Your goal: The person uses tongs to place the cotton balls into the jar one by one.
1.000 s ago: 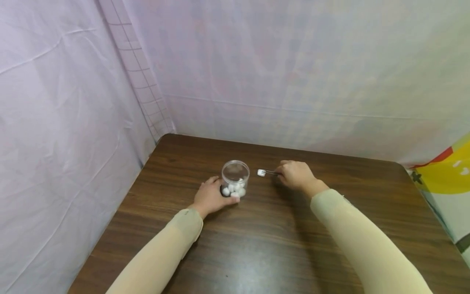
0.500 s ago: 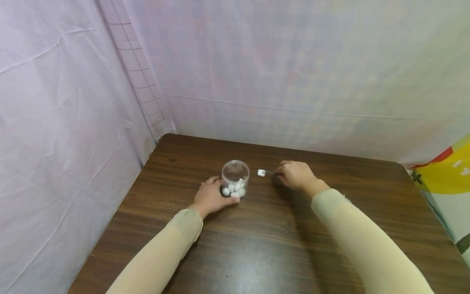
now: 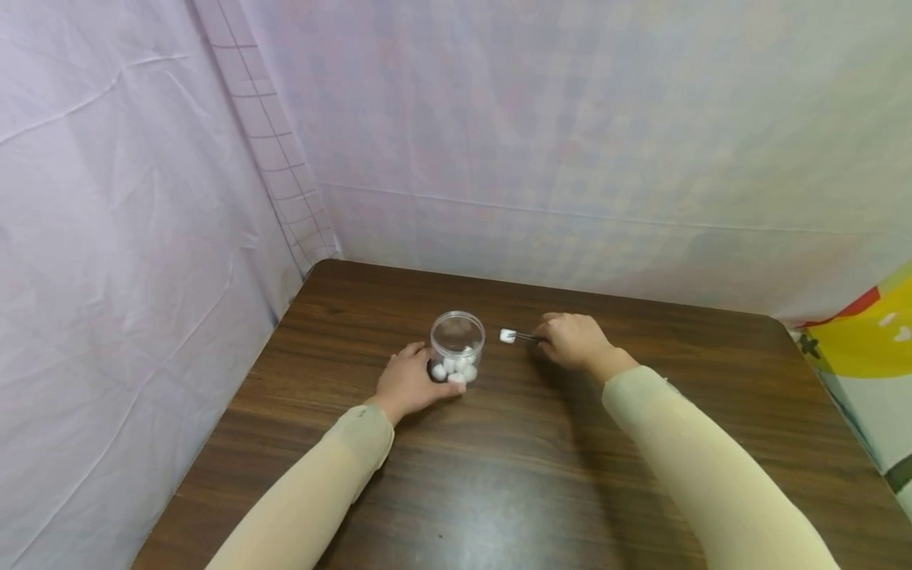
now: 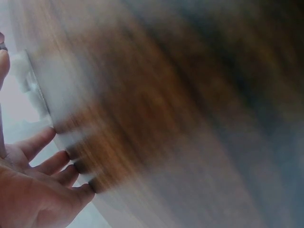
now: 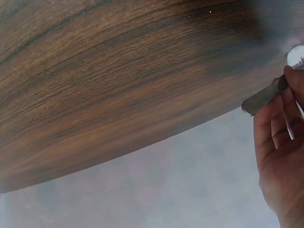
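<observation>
On the brown table (image 3: 513, 475), a clear round jar (image 3: 457, 336) stands upright without a lid, several white cotton balls (image 3: 450, 367) in its bottom. My left hand (image 3: 409, 384) grips the jar low on its left side, thumb across the front. In the left wrist view, the fingers of this left hand (image 4: 42, 185) rest against the table beside the see-through jar wall. Right of the jar, my right hand (image 3: 573, 339) pinches metal tweezers (image 3: 526, 336), whose tips hold one white cotton ball (image 3: 507, 336). The flat tweezers' end (image 5: 259, 100) sticks out from the fingers in the right wrist view.
A pale cloth curtain (image 3: 541, 142) hangs along the table's back edge, and a white cloth (image 3: 128, 277) hangs along the left. At the far right is a yellow and red printed sheet (image 3: 865, 340), past the table's edge.
</observation>
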`<state>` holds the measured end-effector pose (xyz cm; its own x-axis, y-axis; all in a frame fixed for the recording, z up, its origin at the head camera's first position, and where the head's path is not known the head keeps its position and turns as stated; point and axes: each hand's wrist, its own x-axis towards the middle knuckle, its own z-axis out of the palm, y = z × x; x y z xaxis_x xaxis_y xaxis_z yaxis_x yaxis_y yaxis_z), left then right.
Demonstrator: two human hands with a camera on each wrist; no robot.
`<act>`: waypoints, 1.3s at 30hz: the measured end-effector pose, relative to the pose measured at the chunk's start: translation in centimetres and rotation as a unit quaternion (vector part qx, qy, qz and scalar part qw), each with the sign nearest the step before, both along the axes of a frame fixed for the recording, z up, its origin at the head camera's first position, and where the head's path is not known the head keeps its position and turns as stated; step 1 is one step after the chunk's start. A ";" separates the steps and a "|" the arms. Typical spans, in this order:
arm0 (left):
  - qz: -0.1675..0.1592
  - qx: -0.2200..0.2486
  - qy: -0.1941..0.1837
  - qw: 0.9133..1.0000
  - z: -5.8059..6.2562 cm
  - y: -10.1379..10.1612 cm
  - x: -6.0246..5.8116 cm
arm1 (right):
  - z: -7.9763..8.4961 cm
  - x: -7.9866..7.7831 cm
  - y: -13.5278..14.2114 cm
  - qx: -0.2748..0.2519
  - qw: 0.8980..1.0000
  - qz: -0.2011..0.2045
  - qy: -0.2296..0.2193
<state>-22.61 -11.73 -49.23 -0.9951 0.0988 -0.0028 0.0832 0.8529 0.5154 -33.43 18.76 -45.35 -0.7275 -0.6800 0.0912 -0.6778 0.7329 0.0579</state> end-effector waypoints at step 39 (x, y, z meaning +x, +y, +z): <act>-0.007 -0.001 -0.005 1.000 0.6 -0.1 0.3 | 2.6 3.0 1.3 -0.019 0.999 0.023 0.043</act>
<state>-22.36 -11.82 -48.66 -0.9936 0.1119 -0.0122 0.0897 0.8531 0.5140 -30.39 20.03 -42.72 -0.6835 -0.7078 0.1785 -0.7050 0.7035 0.0900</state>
